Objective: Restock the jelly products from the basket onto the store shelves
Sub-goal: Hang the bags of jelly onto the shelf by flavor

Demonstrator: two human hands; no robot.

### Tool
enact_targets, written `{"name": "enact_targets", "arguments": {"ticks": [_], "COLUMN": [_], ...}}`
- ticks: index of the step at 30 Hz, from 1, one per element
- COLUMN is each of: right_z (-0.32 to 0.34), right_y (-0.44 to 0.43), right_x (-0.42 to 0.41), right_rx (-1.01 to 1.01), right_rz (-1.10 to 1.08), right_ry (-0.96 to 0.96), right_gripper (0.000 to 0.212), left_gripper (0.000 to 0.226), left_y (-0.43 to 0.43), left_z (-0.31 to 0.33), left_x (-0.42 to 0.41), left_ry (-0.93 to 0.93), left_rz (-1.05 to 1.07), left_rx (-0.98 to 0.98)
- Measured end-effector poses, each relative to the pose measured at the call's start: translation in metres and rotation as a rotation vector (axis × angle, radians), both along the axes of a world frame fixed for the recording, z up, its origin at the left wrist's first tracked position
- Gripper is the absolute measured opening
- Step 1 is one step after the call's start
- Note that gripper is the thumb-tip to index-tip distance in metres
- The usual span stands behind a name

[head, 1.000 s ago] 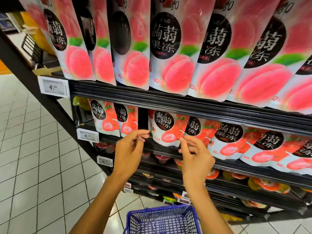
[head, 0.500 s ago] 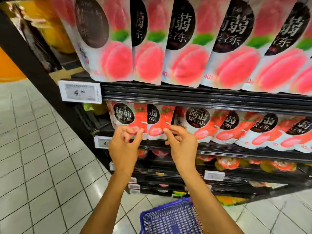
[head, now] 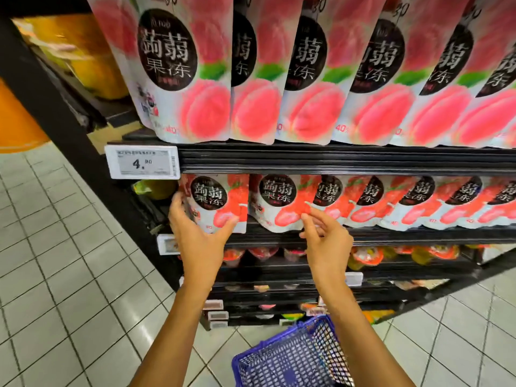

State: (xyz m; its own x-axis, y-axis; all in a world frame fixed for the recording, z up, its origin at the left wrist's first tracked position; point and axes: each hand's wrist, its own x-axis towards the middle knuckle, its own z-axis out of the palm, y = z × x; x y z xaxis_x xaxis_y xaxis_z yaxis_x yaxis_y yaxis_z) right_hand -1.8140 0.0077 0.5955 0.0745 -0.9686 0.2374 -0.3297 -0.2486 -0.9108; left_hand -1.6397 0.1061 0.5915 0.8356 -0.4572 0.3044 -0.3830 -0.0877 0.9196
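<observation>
One jelly pouch (head: pixel 216 202) sits within left grip (head: pixel 199 233).

Pink-and-white peach jelly pouches (head: pixel 307 79) with black round labels, red-and-white strawberry jelly pouches (head: pixel 282 203), black shelves (head: pixel 335 159), blue mesh basket (head: pixel 290 358), pale grey tiled floor (head: pixel 55 261)

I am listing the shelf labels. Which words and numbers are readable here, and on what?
"蒟蒻果冻": black round patch on the pink peach jelly pouches, upper row.
"蒟蒻果冻": red strawberry jelly pouches, row below.
"40%": lower edge of the peach pouches.
"30": top edge of peach pouches, cut off.
"4.": white price tag; its smaller print is too blurred.
</observation>
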Motion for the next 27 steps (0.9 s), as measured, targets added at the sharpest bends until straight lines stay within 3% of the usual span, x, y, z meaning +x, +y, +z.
{"name": "enact_targets", "arguments": {"ticks": [19, 24, 27], "right_z": [-0.029, -0.056, -0.083], "right_y": [0.015, 0.010, 0.003], "right_x": [-0.056, -0.091, -0.117], "right_rx": [0.071, 0.143, 0.246], "right_rz": [-0.084, -0.065, -0.021], "right_ry": [-0.102, -0.044, 0.026], "right_gripper": [0.008, 0.006, 0.008], "left_gripper": [0.096, 0.078, 0.052], "left_y": [-0.010, 0.003, 0.014], "left_z": [0.000, -0.008, -0.025], "left_x": [-0.015, -0.035, -0.062], "left_ry": [-0.113, -0.158, -0.103], "left_rz": [-0.018, 0.015, 0.021], "left_rx": [0.044, -0.006, -0.060]}}
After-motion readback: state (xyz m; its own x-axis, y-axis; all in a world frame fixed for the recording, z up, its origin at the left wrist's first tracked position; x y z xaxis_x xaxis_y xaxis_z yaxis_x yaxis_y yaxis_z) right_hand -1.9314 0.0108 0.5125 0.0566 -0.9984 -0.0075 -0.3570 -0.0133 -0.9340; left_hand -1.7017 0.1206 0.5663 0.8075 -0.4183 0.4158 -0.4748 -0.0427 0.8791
